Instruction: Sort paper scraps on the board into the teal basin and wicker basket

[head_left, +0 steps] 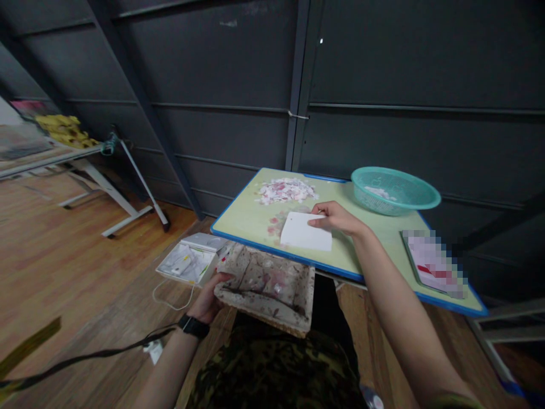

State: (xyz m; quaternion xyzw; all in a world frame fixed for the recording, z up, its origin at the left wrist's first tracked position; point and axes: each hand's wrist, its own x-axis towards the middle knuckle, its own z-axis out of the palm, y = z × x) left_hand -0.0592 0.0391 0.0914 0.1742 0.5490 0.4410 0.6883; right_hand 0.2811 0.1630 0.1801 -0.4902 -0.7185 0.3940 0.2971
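Observation:
My left hand (213, 296) grips the left rim of a worn, stained shallow tray (264, 309), tilted below the table's front edge over my lap. Bits of debris lie inside it. My right hand (330, 218) pinches the upper edge of a white card (304, 233), held low over the front of the table, above the tray's far side. Beyond the card, a heap of small white and pinkish scraps (286, 191) lies on the yellow-green tabletop (244, 213).
A teal plastic basket (398, 193) holding some white pieces stands at the table's back right. Nearer lies a flat, partly pixelated thing (434, 264). At lower left are an open white box (187, 261) and a dark strap (97, 355). A dark panelled wall (221, 74) stands behind.

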